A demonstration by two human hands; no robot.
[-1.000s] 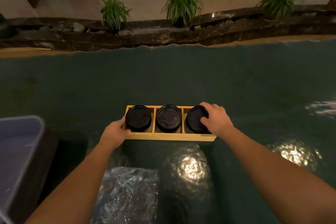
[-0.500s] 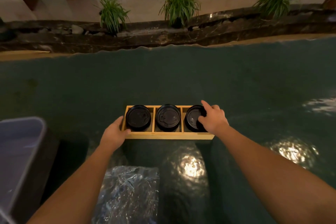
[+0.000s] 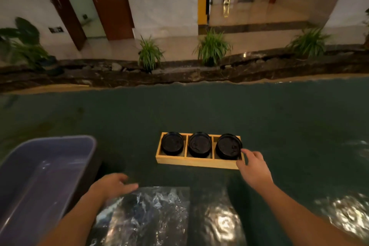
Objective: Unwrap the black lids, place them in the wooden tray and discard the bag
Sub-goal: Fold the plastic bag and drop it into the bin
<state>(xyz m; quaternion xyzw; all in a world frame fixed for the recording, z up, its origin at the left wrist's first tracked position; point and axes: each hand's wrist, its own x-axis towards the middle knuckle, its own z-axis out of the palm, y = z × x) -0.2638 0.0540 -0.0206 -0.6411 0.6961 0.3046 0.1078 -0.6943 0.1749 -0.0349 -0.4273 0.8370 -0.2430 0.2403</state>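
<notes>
A wooden tray (image 3: pixel 196 162) with three compartments lies on the dark green table. Each compartment holds a stack of black lids: left (image 3: pixel 172 143), middle (image 3: pixel 199 144), right (image 3: pixel 228 146). My right hand (image 3: pixel 253 168) hovers at the tray's right front corner, fingers apart, fingertips close to the right stack and holding nothing. My left hand (image 3: pixel 112 184) is low on the left, fingers spread just above the far left corner of the crumpled clear plastic bag (image 3: pixel 147 213), which lies flat near the table's front edge.
A grey plastic bin (image 3: pixel 43 177) stands at the left, open side up, close to my left forearm. Bright light glares off the table at the front right. Potted plants (image 3: pixel 212 48) line a stone ledge beyond the table's far edge.
My left hand has left the tray's left end and dropped back toward the bag. My right hand has come off the right lid stack to the tray's corner. The view has tilted up.
</notes>
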